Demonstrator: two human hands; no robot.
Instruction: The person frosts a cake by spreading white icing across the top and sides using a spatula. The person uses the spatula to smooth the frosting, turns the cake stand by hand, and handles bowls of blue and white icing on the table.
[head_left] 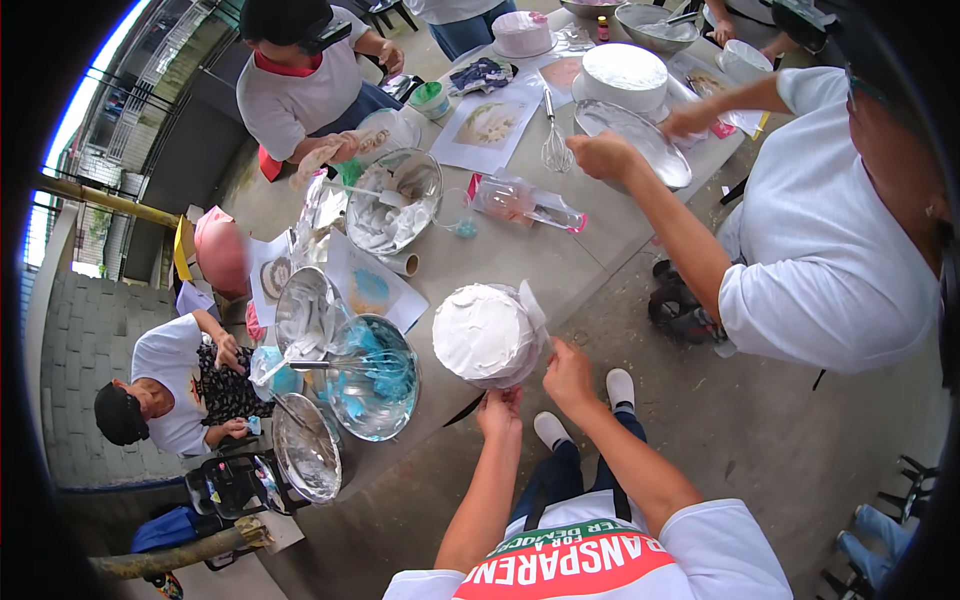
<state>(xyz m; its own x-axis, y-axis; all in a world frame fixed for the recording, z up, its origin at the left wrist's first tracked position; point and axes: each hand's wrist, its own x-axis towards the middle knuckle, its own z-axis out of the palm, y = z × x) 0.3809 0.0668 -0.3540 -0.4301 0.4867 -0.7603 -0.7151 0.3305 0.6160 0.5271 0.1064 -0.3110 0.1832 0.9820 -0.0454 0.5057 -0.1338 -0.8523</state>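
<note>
A round cake (480, 332) covered in white frosting stands at the table's near edge. Under it a pale cake board (502, 381) shows along the front. My left hand (500, 413) has its fingers closed on the near edge of that board. At the cake's right side, a whitish translucent cake scraper (534, 308) stands upright against the frosting. My right hand (570, 378) pinches the scraper's near end; its fingertips are partly hidden.
Left of the cake are a steel bowl of blue frosting (375, 385) with a whisk across it, and a smeared bowl (307, 447). Beyond lie piping bags (515, 203) and a whisk (556, 145). A co-worker (820, 220) stands at right; others work around the table (590, 250).
</note>
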